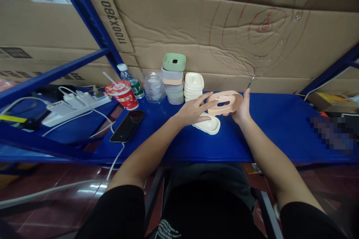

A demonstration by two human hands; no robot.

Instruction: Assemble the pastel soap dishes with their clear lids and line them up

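Observation:
My right hand (pixel 241 110) grips the right end of a peach plastic box (pixel 214 109), tilted so that its dark oval opening faces me. A slim pointed tool (pixel 250 82) sticks up past the right thumb; its kind is unclear. At the box's left side my left hand (pixel 192 112) is spread, its fingers stretched over the near face and rim. Under that hand, partly covered, a cream oval lid-like piece (pixel 211 125) lies on the blue table (pixel 179 145).
Behind the left hand stand stacked cream pieces (pixel 194 81), a stack of green, grey and peach boxes (pixel 174 76) and clear plastic containers (pixel 154 87). Further left are a water bottle (pixel 136 87), a red cup (pixel 125 97) with a straw, a phone (pixel 127 126) and a power strip (pixel 75 107).

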